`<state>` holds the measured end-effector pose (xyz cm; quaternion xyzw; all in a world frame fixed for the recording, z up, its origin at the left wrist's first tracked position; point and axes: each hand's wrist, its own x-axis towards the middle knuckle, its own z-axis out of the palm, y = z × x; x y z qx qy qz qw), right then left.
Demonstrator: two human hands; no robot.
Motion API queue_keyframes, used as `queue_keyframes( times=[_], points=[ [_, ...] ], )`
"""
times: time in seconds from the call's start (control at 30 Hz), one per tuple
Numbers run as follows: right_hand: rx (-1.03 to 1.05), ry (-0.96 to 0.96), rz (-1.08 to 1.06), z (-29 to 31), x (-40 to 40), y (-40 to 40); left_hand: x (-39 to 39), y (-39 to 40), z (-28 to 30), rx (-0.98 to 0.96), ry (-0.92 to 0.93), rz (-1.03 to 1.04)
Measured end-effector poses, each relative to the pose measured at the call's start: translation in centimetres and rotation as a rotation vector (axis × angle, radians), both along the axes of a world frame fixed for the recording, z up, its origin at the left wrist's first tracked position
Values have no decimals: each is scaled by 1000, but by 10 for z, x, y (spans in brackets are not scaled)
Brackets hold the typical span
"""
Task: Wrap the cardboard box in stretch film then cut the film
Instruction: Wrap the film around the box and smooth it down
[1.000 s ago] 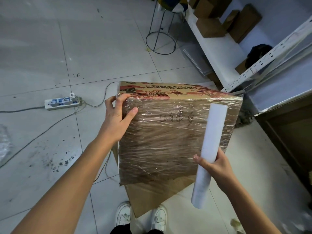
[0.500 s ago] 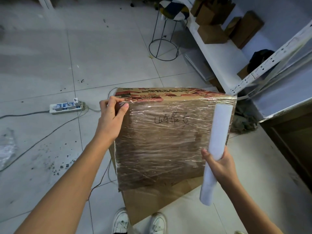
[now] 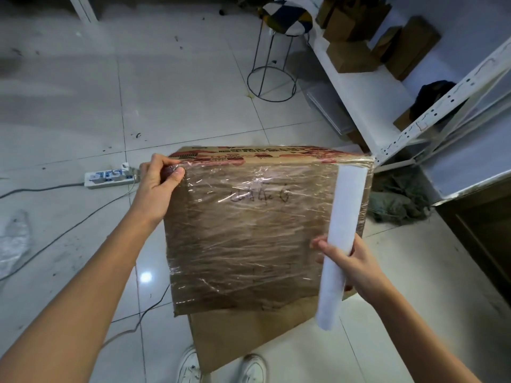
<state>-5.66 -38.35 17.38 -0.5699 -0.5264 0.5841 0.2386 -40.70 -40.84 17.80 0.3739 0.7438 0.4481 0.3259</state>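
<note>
Nearly wrapped: film stretched across the box

Up front, the cardboard box (image 3: pixel 257 230) stands above the tiled floor (image 3: pixel 179 106), its near face under stretch film (image 3: pixel 243 244). The left hand (image 3: pixel 159 179) pinches film at the box's upper left corner. The right hand (image 3: pixel 347 262) clasps the film roll (image 3: pixel 341 239) against the box's right edge.

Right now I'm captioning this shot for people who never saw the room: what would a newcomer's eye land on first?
The big cardboard box in the middle, its near face shiny with crinkled stretch film. Next, the white film roll standing along the box's right edge, gripped by the right hand. Then the left hand pinching film at the box's top left corner, with a power strip on the floor just beyond it.
</note>
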Motion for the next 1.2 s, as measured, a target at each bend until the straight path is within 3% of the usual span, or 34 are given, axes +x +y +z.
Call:
queue_keyframes(
  times=[0.37,0.6,0.73,0.83,0.97,1.2],
  points=[
    [277,-249,-77,-11,9,28,0,6,3,5,30,15],
    [104,-147,38,-16,37,28,-4,5,1,10,13,-3],
    [187,-162,20,-17,42,29,-7,4,1,-1,48,1],
    [197,-196,-132,-17,44,31,-3,1,3,5,50,-2],
    [353,-423,-212,-19,50,42,-4,-1,7,-11,28,-30],
    [232,-347,-195,-22,41,46,-10,-4,13,-75,-1,-66]
  ],
)
